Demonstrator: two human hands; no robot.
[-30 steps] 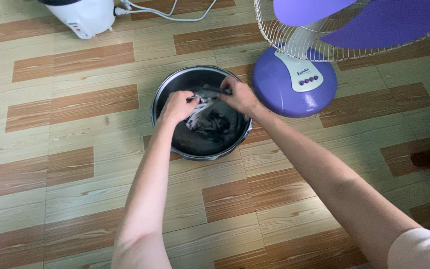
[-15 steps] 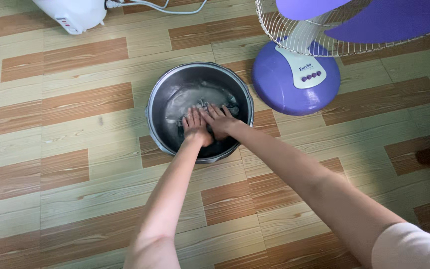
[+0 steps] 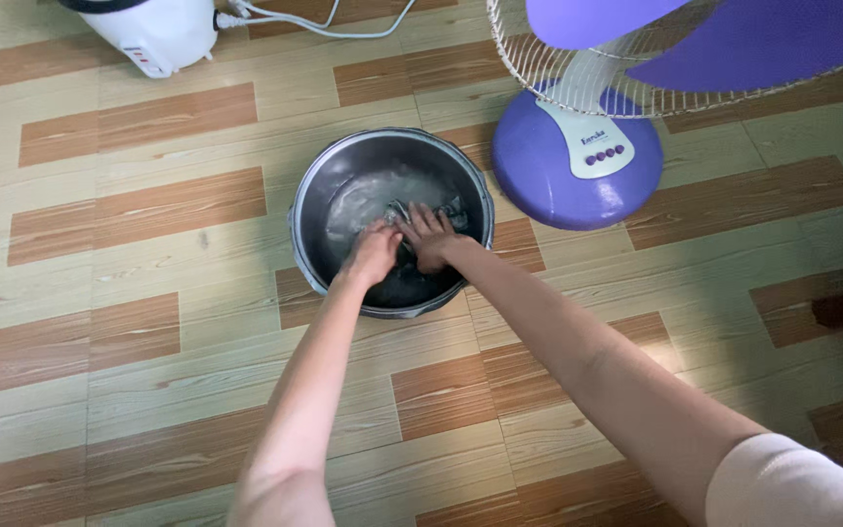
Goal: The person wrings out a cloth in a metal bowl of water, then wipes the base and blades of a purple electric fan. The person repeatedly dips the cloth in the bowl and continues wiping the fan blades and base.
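Observation:
A round dark metal pot (image 3: 309, 244) stands on the floor with soapy water inside. A dark wet cloth (image 3: 446, 211) lies in the water, mostly hidden under my hands. My left hand (image 3: 373, 253) presses down on the cloth with its fingers curled over it. Beside it, touching, my right hand (image 3: 428, 235) grips the same cloth, fingers pointing toward the far wall of the pot.
A purple standing fan has its round base (image 3: 578, 156) just right of the pot and its wire cage (image 3: 587, 68) overhanging the top right. A white appliance (image 3: 153, 31) with a cable (image 3: 324, 24) sits at the top left. Wood-pattern floor (image 3: 148, 322) lies all around.
A second ago both hands held the cloth up above the water. They pushed it down into the pot and now knead it there, the left hand curling tighter.

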